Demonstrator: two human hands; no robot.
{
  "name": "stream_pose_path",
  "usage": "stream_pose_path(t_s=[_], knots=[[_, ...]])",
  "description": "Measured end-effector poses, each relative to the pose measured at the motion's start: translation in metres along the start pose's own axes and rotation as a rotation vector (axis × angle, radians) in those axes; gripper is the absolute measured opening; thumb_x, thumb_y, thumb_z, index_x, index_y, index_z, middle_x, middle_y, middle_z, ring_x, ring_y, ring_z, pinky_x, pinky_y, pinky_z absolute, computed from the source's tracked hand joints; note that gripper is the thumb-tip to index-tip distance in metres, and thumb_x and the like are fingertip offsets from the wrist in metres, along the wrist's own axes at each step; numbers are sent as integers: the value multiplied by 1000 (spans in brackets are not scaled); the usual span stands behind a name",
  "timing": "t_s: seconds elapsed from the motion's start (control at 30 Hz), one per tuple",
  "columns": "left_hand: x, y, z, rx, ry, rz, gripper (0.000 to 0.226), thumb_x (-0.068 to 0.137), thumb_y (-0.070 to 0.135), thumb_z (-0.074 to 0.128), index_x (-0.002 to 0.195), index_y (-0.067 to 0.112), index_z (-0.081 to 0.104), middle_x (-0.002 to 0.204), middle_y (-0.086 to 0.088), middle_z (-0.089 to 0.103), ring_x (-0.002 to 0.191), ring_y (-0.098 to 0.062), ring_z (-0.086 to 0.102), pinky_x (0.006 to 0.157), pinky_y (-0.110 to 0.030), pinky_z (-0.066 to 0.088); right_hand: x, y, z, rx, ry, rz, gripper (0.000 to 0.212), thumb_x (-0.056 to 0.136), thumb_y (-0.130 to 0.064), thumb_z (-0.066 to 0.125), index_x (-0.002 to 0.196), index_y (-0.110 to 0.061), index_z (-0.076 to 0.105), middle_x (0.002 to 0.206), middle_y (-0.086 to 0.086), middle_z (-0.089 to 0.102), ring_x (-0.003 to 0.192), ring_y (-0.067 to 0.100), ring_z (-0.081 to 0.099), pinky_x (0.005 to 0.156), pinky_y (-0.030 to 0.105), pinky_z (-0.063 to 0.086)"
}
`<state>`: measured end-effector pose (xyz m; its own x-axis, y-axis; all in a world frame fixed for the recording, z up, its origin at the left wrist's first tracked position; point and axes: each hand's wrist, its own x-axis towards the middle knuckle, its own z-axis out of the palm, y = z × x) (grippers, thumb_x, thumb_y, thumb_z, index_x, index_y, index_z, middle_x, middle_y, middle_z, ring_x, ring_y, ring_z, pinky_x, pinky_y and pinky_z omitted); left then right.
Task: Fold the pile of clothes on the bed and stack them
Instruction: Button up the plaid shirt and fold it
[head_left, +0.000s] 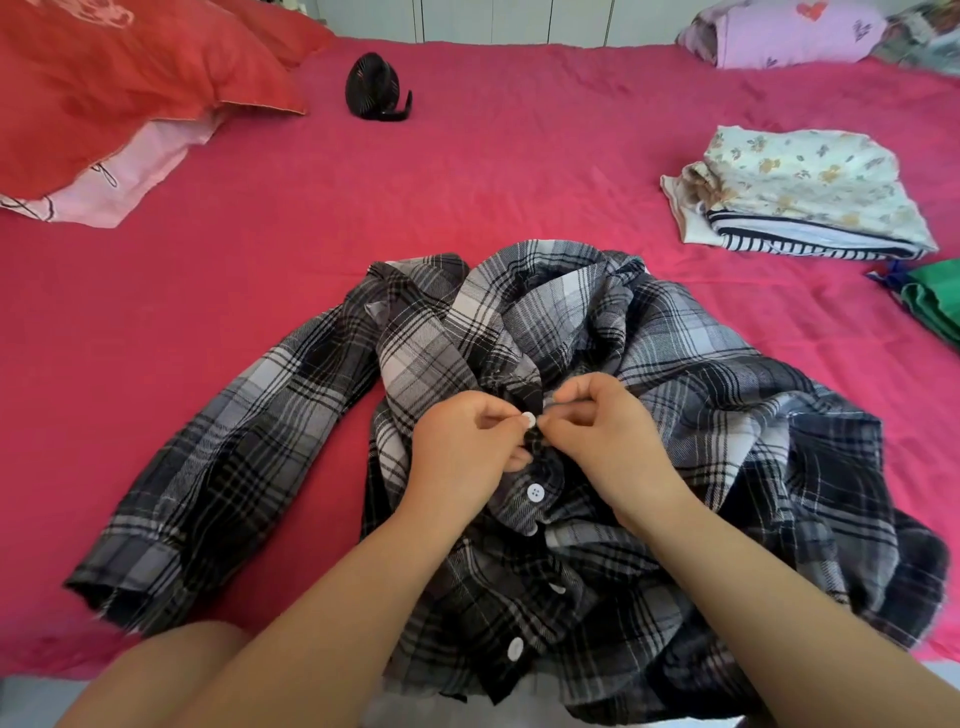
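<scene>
A black, grey and white plaid shirt (701, 415) lies rumpled on the pink bed (467, 197), collar away from me, one sleeve stretched out to the left. My left hand (462, 447) pinches a white button on the shirt's front edge. My right hand (602, 436) pinches the opposite front edge right beside that button. Below my hands, three white buttons show along the front strip. A stack of folded clothes (800, 192), floral on top and striped beneath, sits at the right.
Red pillows (119, 88) lie at the back left over a pale pink cloth. A small black fan (376, 88) stands at the back middle. A lilac folded bundle (789, 34) is at the back right. Green fabric (935, 306) pokes in at the right edge.
</scene>
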<state>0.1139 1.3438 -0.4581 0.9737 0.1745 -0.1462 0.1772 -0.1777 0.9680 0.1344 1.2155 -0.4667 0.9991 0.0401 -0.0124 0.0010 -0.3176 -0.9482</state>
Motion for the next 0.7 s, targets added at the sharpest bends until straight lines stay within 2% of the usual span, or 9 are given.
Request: stream_pose_path(t_s=[0.1,0.2,0.37,0.47,0.57,0.63,0.7], knots=[[3,3,-7,-184,-97,-183,8,85,5,64,78,8,66,67,-6,67,57,-14,68,53,-19,53,-3,-2,0,-123,-9,-116,28,79,-7,65,79,-29,47,69,-8,64,62,-1,57,61,8,44],[5,5,-14,-322,-187,-307,8,86,4,62,80,6,66,66,-7,66,56,-13,66,52,-19,52,-6,-5,-3,-240,-30,-226,32,78,-9,65,81,-32,44,71,-9,64,66,-2,57,63,4,42],[6,-3,-10,-116,-232,-186,16,87,24,63,79,10,61,69,0,59,57,-5,59,57,-17,52,-7,-5,-6,-313,-93,-266,31,77,-9,67,89,-27,45,68,-11,64,68,0,58,62,9,43],[7,-6,-6,-29,-218,-133,19,84,22,68,74,9,56,66,0,55,55,-5,54,54,-16,50,-8,-5,-6,-386,-124,-298,33,76,-9,67,90,-28,43,69,-12,62,74,-1,58,61,8,42],[9,-7,-5,-38,-206,-145,24,83,20,69,71,10,51,63,-1,55,52,-6,53,51,-16,48,-3,-5,-12,-375,-206,-262,34,73,-11,72,83,-33,48,73,-10,64,69,-2,59,62,5,42],[10,-5,-4,-49,-184,-146,24,83,21,68,72,11,49,64,-1,55,54,-7,53,50,-16,47,1,-5,-17,-434,-158,-296,30,71,-16,74,84,-33,53,82,-11,64,74,-1,58,67,5,41],[11,-4,-3,-2,-168,-118,25,83,22,68,73,11,48,67,-2,54,56,-9,52,49,-15,45,5,-4,-18,-591,-98,-389,30,72,-18,74,98,-26,60,100,-9,62,96,6,56,83,8,37]])
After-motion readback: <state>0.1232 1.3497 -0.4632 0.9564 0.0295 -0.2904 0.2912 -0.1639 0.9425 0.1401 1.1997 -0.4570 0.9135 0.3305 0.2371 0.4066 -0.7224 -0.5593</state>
